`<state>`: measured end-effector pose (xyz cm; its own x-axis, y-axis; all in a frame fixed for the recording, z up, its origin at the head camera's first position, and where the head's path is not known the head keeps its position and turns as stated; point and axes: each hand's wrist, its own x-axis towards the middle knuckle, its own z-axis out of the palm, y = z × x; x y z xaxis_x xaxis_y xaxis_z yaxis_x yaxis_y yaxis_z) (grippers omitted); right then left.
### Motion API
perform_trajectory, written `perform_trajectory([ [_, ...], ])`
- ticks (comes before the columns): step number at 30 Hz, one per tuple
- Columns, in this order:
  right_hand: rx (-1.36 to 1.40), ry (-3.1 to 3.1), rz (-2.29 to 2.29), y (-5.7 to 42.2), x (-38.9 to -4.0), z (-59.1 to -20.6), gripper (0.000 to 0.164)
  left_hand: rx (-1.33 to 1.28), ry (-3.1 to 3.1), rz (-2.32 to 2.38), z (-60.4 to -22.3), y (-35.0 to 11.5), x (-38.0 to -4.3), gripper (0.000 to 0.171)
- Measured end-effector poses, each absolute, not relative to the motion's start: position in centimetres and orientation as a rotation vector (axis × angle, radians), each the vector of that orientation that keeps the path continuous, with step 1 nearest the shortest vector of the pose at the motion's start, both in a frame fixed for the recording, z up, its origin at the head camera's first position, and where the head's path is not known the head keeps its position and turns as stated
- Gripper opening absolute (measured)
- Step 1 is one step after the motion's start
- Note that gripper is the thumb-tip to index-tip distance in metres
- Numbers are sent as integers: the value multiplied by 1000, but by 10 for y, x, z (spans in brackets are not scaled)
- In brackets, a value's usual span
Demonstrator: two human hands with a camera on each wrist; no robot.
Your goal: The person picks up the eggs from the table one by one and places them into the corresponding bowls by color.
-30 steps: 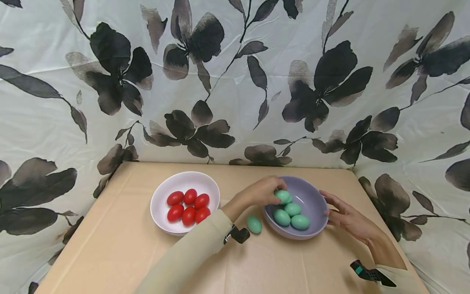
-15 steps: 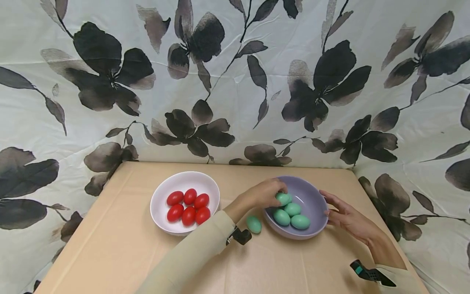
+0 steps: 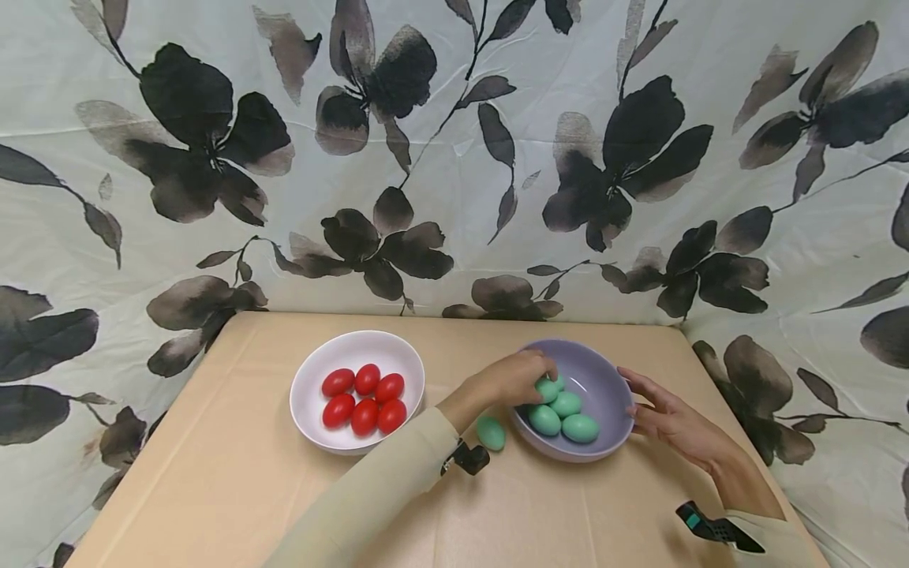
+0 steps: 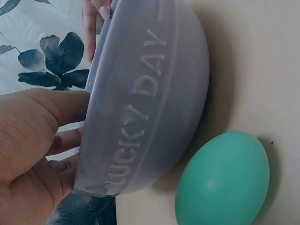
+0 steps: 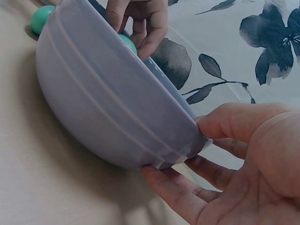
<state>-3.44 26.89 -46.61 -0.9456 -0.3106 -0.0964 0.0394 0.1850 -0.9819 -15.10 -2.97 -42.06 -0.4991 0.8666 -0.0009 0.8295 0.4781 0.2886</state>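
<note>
A purple bowl (image 3: pixel 604 394) holds several green eggs (image 3: pixel 581 429). My left hand (image 3: pixel 513 380) reaches over its left rim, thumb and fingers curled round a green egg (image 5: pixel 128 43) inside. In the left wrist view, those fingertips are hidden behind the bowl's wall, which bears the raised words LUCKY DAY. My right hand (image 3: pixel 678 430) touches the opposite side of the bowl, its fingers extended along the outer wall and up to the rim. Another green egg (image 4: pixel 222 180) lies on the table just left of the bowl, below my left wrist.
A white bowl (image 3: pixel 312 418) with several red eggs (image 3: pixel 338 411) stands to the left, its lower right edge close to my left sleeve. Both bowls rest on a tan table (image 3: pixel 213 473). A floral cloth (image 3: pixel 454 158) hangs behind and at the sides.
My left hand has lowered slightly and shifted a little right, with the egg at its fingers sinking deeper into the purple bowl. My right hand and both bowls look unmoved.
</note>
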Motion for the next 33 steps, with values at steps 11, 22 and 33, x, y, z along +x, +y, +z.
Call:
perform_trajectory([
  [11,-254,2191,-1836,267,-39,-467,70,1519,2568,325,-421,-30,-156,37],
  [22,-256,2196,-1839,263,-41,-466,70,1500,2564,259,-419,-30,-158,37],
  [33,-229,2209,-1830,261,-44,-466,69,1511,2484,502,-414,-45,-172,38],
])
